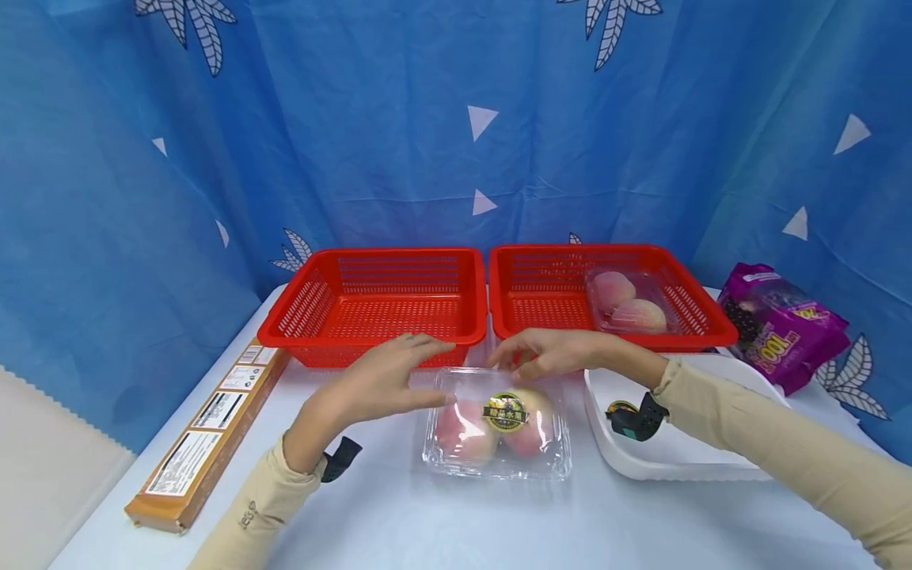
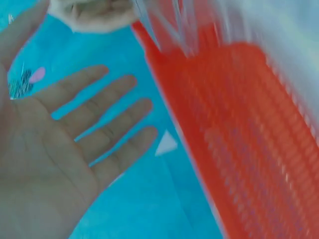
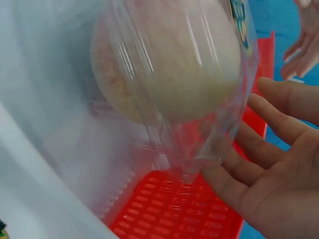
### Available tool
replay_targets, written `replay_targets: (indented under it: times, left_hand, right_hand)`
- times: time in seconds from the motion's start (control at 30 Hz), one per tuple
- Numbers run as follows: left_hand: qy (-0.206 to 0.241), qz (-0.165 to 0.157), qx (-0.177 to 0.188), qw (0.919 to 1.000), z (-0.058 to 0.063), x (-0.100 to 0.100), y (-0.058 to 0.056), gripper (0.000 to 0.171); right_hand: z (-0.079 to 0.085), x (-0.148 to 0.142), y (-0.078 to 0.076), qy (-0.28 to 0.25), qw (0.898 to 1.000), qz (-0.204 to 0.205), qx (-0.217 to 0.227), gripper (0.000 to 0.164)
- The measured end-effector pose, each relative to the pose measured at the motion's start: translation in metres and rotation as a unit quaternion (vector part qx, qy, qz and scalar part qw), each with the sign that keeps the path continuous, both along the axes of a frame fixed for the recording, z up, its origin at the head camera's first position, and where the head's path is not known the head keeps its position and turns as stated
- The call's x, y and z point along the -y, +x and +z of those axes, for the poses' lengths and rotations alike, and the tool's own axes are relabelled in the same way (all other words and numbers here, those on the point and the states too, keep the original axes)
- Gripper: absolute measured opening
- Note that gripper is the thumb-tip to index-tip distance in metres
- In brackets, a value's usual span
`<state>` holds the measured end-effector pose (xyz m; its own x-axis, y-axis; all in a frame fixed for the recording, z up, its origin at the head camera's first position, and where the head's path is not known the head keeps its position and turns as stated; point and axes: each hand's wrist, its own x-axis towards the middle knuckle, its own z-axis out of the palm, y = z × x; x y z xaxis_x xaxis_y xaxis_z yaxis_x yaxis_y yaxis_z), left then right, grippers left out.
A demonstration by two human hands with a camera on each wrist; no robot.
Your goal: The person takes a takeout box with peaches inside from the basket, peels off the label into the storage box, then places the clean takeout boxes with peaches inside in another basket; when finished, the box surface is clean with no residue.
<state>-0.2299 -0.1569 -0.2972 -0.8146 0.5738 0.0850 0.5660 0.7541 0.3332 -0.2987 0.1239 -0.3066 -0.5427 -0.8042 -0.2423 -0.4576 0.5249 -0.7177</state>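
Observation:
A clear plastic clamshell box (image 1: 466, 467) of peaches sits on the table in front of the person, its lid down and bearing a round black-and-gold sticker (image 1: 505, 412). Over the box's left side reaches the left hand (image 1: 388, 376), its fingers extended and spread in the left wrist view with nothing in the palm. At the far right corner of the box is the right hand (image 1: 545, 352). Seen from the right wrist, the fingertips of that loosely bent hand (image 3: 269, 164) lie right at the box edge, close beside a peach (image 3: 169, 64) behind the plastic.
Two red baskets (image 1: 378, 342) stand at the back; the right basket (image 1: 541, 344) holds another box of peaches (image 1: 634, 305). A white basin (image 1: 712, 467) with a round sticker inside lies under the right forearm. A purple bag (image 1: 791, 340) is far right, a long brown carton (image 1: 207, 435) left.

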Motion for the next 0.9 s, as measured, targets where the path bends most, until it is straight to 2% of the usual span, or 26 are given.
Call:
replay_targets:
  times: [0.1, 0.2, 0.27, 0.4, 0.57, 0.67, 0.9]
  left_hand:
    - [-0.006, -0.039, 0.019, 0.999, -0.01, -0.012, -0.001, 0.076]
    - [-0.022, -0.061, 0.039, 0.9972, -0.022, -0.019, -0.003, 0.081]
    - [-0.029, -0.058, 0.059, 0.9962, -0.029, -0.02, -0.005, 0.086]
    - [-0.014, -0.05, 0.094, 0.9942, -0.04, -0.022, -0.01, 0.095]
    - [0.011, -0.041, 0.12, 0.9919, -0.048, -0.02, -0.017, 0.098]
    - [0.02, -0.037, 0.125, 0.9912, -0.052, -0.02, -0.02, 0.098]
    - [0.032, -0.034, 0.123, 0.9913, -0.057, -0.022, -0.023, 0.096]
  right_hand:
    - [-0.003, -0.001, 0.002, 0.004, 1.0, -0.01, -0.01, 0.045]
    - [-0.006, -0.002, 0.005, 0.012, 1.0, -0.017, -0.022, 0.046]
    - [-0.008, -0.003, 0.007, 0.015, 0.999, -0.02, -0.031, 0.045]
    - [-0.005, -0.006, 0.015, 0.003, 0.999, -0.024, -0.041, 0.043]
    - [0.0, -0.006, 0.029, -0.003, 0.994, -0.033, -0.105, 0.041]
    - [0.0, -0.005, 0.036, -0.002, 0.989, -0.041, -0.141, 0.041]
    - [-0.002, -0.001, 0.041, -0.003, 0.988, -0.047, -0.149, 0.039]
